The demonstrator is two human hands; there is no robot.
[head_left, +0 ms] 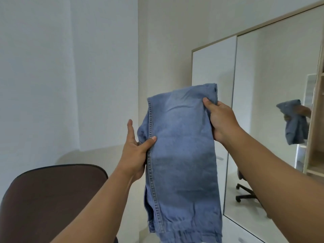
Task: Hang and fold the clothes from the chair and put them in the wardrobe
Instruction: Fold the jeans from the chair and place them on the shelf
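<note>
A pair of blue jeans [182,155], folded lengthwise, hangs in the air in front of me with its stitched seam on the left. My left hand [135,151] pinches the left seam edge between thumb and fingers about mid-height. My right hand [219,118] grips the upper right edge, thumb on the front of the cloth. The lower hem hangs down out of the frame. The brown chair [52,199] stands at the lower left, below my left arm, and no clothes show on its visible back.
The wardrobe [315,120] stands at the right with mirrored sliding doors [263,102] and an open wooden shelf compartment at the far right edge. The mirror reflects the jeans and the chair's wheeled base. White walls lie ahead and to the left.
</note>
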